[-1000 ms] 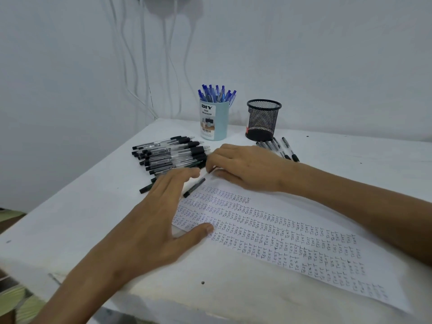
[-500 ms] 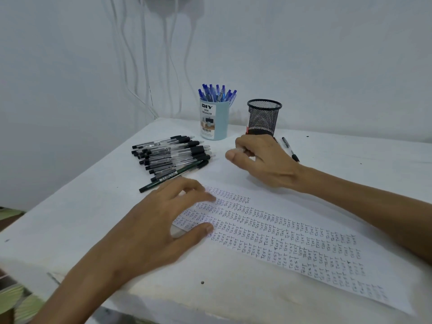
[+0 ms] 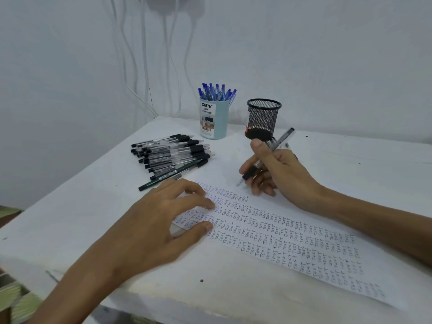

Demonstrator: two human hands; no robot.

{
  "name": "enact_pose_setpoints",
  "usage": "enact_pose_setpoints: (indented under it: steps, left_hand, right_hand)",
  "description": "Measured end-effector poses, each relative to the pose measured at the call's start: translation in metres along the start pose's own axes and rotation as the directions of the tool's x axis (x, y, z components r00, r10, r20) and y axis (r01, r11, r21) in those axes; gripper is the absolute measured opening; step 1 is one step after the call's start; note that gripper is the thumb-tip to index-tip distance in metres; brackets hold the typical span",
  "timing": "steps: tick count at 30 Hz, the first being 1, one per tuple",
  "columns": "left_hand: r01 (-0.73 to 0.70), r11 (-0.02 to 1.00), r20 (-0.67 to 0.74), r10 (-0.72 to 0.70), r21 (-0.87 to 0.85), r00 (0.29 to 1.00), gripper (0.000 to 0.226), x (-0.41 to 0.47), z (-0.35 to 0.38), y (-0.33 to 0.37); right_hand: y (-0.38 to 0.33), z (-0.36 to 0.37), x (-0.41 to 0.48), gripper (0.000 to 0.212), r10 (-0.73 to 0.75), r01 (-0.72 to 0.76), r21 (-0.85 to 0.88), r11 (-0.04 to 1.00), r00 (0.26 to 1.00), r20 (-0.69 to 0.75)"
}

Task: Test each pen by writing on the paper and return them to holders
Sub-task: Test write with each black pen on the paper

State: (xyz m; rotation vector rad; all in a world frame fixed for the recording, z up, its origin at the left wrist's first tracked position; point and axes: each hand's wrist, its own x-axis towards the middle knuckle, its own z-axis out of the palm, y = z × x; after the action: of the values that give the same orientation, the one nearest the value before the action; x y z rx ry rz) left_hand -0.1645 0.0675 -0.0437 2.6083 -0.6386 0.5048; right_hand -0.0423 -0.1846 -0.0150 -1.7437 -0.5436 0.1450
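Observation:
A long white paper covered in rows of the word TEST lies across the white table. My left hand presses its near-left corner with spread fingers. My right hand grips a black pen in writing pose, tip just above the paper's far edge. A pile of black pens lies left of the paper. A light-blue holder full of blue pens stands at the back. Beside it is a black mesh holder; no pens stick out above its rim.
White cables hang down the wall behind the table's back-left corner. A dark green pen lies at the near edge of the pile. The table's front edge runs close under my left forearm.
My right hand lifted a pen from beside the mesh holder, turned it into a writing grip and brought its tip down toward the paper. My left hand stayed on the paper's corner.

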Motion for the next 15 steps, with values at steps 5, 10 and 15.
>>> enact_pose_setpoints:
  steps: [5, 10, 15]
  left_hand:
    - [0.003, 1.0, -0.001, -0.003, -0.009, 1.0, 0.041, 0.0, 0.0, -0.001]
    - [0.009, 1.0, 0.002, -0.009, 0.006, 1.0, 0.041, 0.0, 0.0, -0.001]
    - [0.01, 1.0, -0.003, -0.01, 0.004, 1.0, 0.041, 0.0, 0.0, 0.0]
  right_hand:
    - [-0.004, -0.009, -0.013, 0.061, 0.015, -0.015, -0.001, 1.0, 0.997, 0.074]
    - [-0.006, -0.014, -0.01, 0.037, 0.062, -0.062, -0.003, 0.998, 0.975, 0.216]
    - [-0.004, -0.014, -0.011, 0.014, 0.089, -0.082, -0.043, 0.996, 0.978, 0.187]
